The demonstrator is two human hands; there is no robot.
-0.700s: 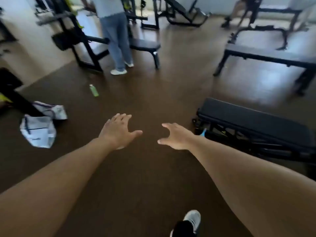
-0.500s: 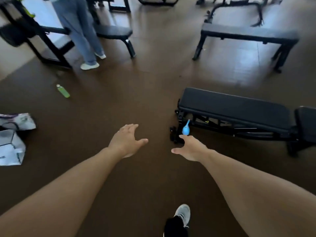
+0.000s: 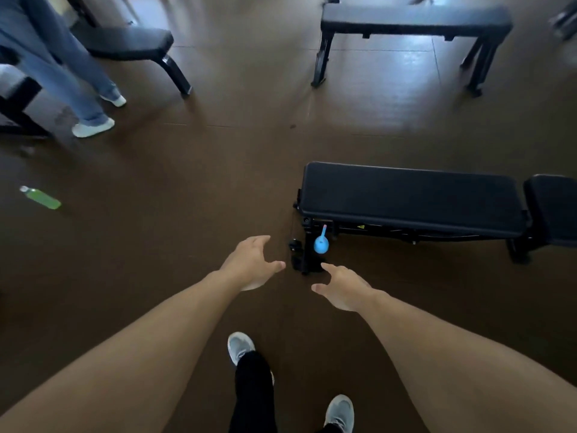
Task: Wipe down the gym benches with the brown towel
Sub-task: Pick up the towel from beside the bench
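- Although the task calls for a brown towel, none shows anywhere in the view, so where it lies cannot be told; as cloth it would likely be light, limp and easy to bunch, best gathered in the middle into a pad that fills the palm.
- The nearest surface to wipe is the black padded adjustable bench [image 3: 412, 198] on the dark brown floor [image 3: 193, 189], to the right and just ahead of the person; its smooth vinyl-looking top should let a cloth slide freely, and its frame looks heavy enough to stay put under pressure.
- A small light-blue bulb-shaped object [image 3: 321, 243] leans against that bench's near foot.
- The left hand [image 3: 249, 260] hovers over the floor, empty, fingers loosely spread, thumb out.
- The right hand [image 3: 342, 287] is likewise empty, fingers apart and relaxed, just short of the bench's foot.
- Farther off stand a black flat bench [image 3: 415, 18] at top right and another black bench pad [image 3: 125, 42] at top left.
- A green plastic bottle [image 3: 42, 198] lies on the floor at left, and a second person in blue jeans [image 3: 56, 67] stands beyond it.
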